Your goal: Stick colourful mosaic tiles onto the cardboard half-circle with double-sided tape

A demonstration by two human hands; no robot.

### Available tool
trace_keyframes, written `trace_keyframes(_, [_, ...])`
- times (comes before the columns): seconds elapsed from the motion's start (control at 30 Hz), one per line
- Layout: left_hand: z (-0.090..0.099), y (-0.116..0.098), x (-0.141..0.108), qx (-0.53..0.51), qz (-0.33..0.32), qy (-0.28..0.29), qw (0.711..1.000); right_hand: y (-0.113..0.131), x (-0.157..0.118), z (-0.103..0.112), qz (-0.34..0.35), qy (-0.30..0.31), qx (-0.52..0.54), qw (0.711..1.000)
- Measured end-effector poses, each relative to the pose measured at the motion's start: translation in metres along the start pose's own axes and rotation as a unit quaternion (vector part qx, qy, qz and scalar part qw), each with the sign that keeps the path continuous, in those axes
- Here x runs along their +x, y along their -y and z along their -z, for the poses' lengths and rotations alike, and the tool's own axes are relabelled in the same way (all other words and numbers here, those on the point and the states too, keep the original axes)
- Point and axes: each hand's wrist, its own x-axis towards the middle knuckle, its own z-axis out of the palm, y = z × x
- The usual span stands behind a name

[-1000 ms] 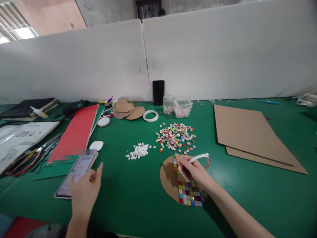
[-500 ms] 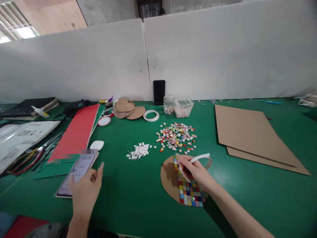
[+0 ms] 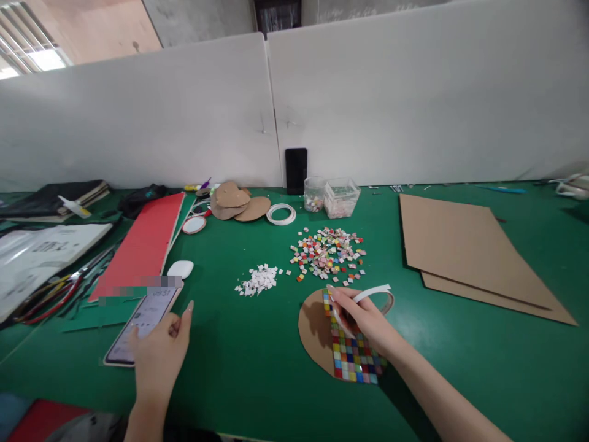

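Observation:
My left hand [image 3: 159, 353] is over a smartphone [image 3: 154, 313] with a lit screen lying on the table. Its index finger rests on the screen, and the thumb stands well apart. My right hand [image 3: 363, 316] has its fingers closed on a roll of white tape [image 3: 388, 302], with a loose strip curling over the hand. Beneath it lies a rounded cardboard piece [image 3: 315, 334]. Rows of small coloured mosaic tiles [image 3: 352, 359] cover its right part; the left part is bare brown card. My right fingertips are at the top left corner of the tiles, partly hiding them.
Loose coloured tiles [image 3: 326, 255] and a heap of white paper bits [image 3: 257, 281] lie ahead. Behind are clear tubs [image 3: 341, 199], a dark phone [image 3: 296, 170], a tape ring [image 3: 280, 214] and cardboard discs [image 3: 253, 209]. Cardboard sheets [image 3: 460, 245] lie right, a red board [image 3: 142, 245] left.

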Motion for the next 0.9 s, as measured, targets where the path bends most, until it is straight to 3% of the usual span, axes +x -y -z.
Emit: trace_keyframes(0.9, [0.0018,0.0008,0.0068,0.024,0.021,0.047,0.998,-0.0025,0.0012,0.0008,-0.003,-0.006,-0.007,1.000])
